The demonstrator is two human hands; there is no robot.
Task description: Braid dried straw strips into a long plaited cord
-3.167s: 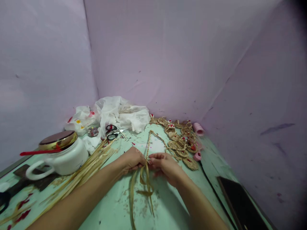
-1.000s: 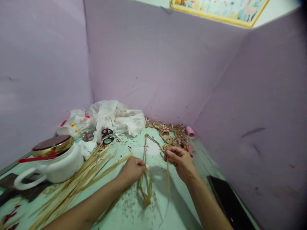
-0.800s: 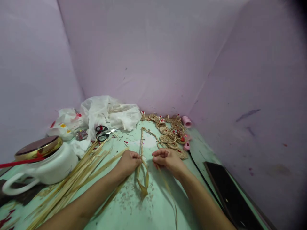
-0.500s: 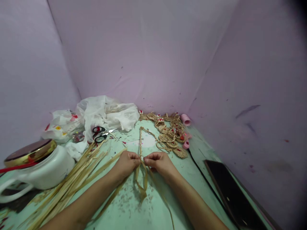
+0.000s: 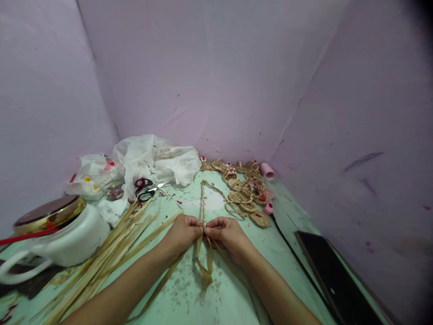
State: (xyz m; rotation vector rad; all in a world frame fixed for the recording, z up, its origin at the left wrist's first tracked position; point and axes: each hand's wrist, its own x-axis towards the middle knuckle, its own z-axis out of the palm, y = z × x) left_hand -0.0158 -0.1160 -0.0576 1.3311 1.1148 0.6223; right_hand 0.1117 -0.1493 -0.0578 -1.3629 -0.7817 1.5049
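Observation:
My left hand [image 5: 185,232] and my right hand [image 5: 225,234] meet at the middle of the table, each pinching the lower end of a thin braid [image 5: 203,201] of straw-coloured fibre. The braid runs away from me, bends at its far end and joins a coiled, woven piece [image 5: 241,201] at the right. Below my fingers loose flat strands [image 5: 204,268] hang in a loop, and other strands trail past both forearms. Left of my left hand lies a bundle of dry fibre strips [image 5: 104,253].
Scissors [image 5: 146,194] lie by white plastic bags [image 5: 155,158] at the back left. A white mug [image 5: 81,234] carries a round gold-rimmed lid [image 5: 50,214]. On the right are a pink thread spool [image 5: 267,171], a pink device [image 5: 268,207] with a black cord, and a phone [image 5: 328,271].
My hands have come closer together at the braid's lower end. The whole view has shifted slightly, with things sitting a little further right.

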